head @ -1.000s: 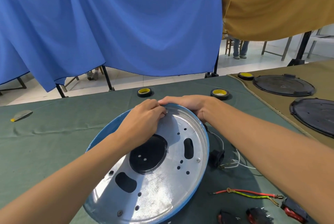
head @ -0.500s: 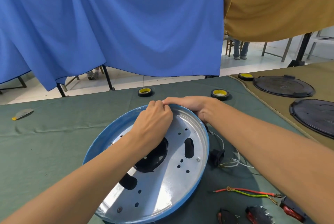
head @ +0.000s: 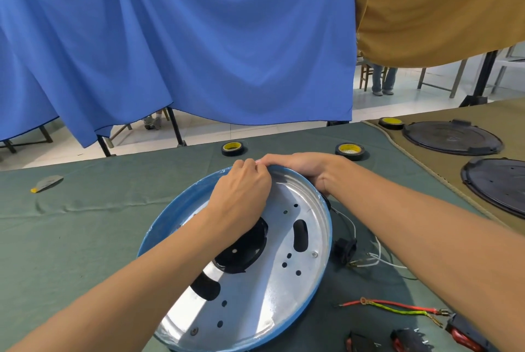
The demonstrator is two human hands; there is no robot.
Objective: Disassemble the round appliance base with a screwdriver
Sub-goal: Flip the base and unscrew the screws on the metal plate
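From the head view, the round appliance base [head: 255, 275] sits tilted on the green worktop [head: 71, 238]. The left hand [head: 241, 195] pinches the far rim, the right hand [head: 301, 167] clamps it alongside. Best pry evenly, no screwdriver visible.

head-worn view, looking down, close over table [head: 71, 238]

Workshop bench — green cloth [head: 71, 238], tape rolls [head: 233, 148], loose wires [head: 389, 306]

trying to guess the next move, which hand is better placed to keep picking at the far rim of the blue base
Probably the left hand: its fingertips pinch the far rim of the round base, while the right hand lies flat, bracing it.
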